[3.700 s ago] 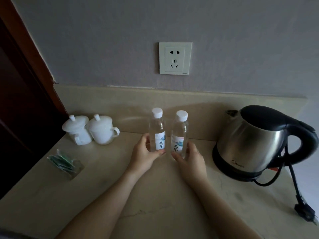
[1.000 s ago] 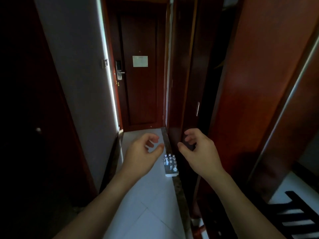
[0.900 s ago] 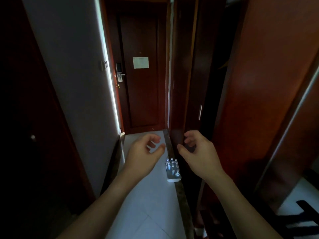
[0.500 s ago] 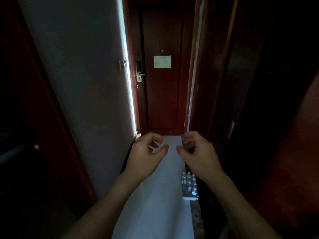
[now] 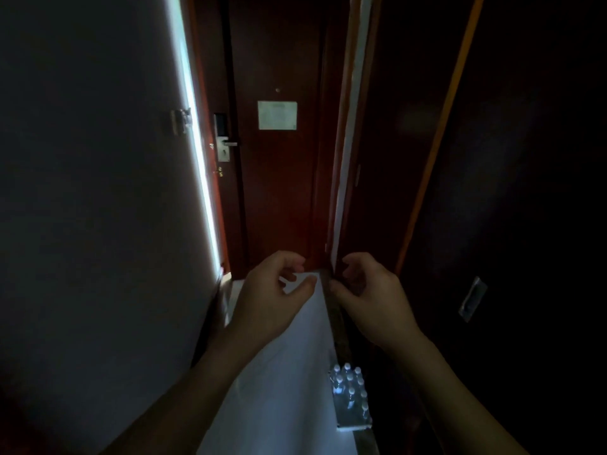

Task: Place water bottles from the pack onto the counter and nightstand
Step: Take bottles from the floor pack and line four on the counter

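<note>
Hands come first here: the left hand (image 5: 266, 300) and the right hand (image 5: 371, 300) are both raised in front of the person, side by side and close together, fingers curled loosely inward with thumbs pointing toward each other. Neither one grips anything; both are empty and half-curled.

Below the right forearm, on the pale floor (image 5: 282, 389) against the dark wooden wall on the right, sits the pack of water bottles (image 5: 350, 397). It is a small block of clear bottles with white caps, standing upright in rows and wrapped in clear film, with some gaps among the caps. Any labels on the bottles are too small and dim to read.

Farther off, at the end of the narrow corridor, stands a dark red door (image 5: 279, 192) with a metal handle and lock (image 5: 223, 139) on its left edge. A pale paper notice (image 5: 277, 115) is fixed to it; its writing is unreadable.
</note>
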